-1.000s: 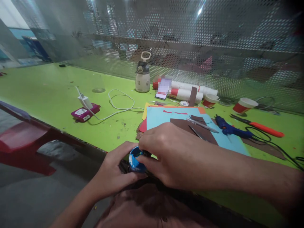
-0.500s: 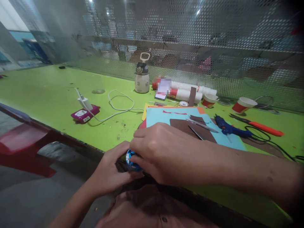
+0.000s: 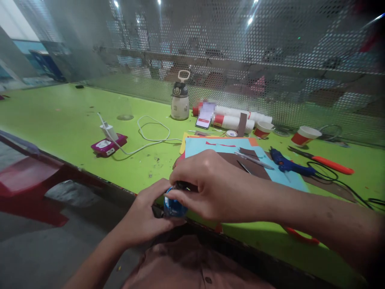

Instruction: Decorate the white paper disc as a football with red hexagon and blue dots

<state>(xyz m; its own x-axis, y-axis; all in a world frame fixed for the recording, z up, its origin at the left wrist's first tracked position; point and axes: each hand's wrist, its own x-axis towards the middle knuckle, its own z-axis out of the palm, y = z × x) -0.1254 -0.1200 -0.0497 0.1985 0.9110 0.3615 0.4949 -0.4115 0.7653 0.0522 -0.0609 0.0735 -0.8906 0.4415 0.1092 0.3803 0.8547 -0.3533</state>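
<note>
My left hand (image 3: 150, 210) is curled around a small, shiny blue round object (image 3: 174, 206) at the table's near edge, thumb below and fingers on its far side. Over the top of that object, my right hand (image 3: 201, 186) is closed, its thumb pressed along the blue surface and its fingers bent above. Something dark shows between the right thumb and fingers; I cannot make out what. Just beyond the right hand lie light blue paper sheets (image 3: 195, 146) and a brown sheet (image 3: 260, 171), with a pen (image 3: 255, 160) on top.
A blue glue gun (image 3: 290, 164) and orange-handled pliers (image 3: 331, 163) lie at the right. Behind are paper cups (image 3: 305, 136), white rolls (image 3: 234, 122), a phone (image 3: 206, 114) and a bottle (image 3: 179, 102). A purple power adapter (image 3: 105, 146) with a white cable sits left. A red stool (image 3: 33, 172) stands beside the table.
My right hand has shifted slightly and turned, opening a gap between its thumb and bent fingers. More of the blue object shows, and both hands have moved a little right.
</note>
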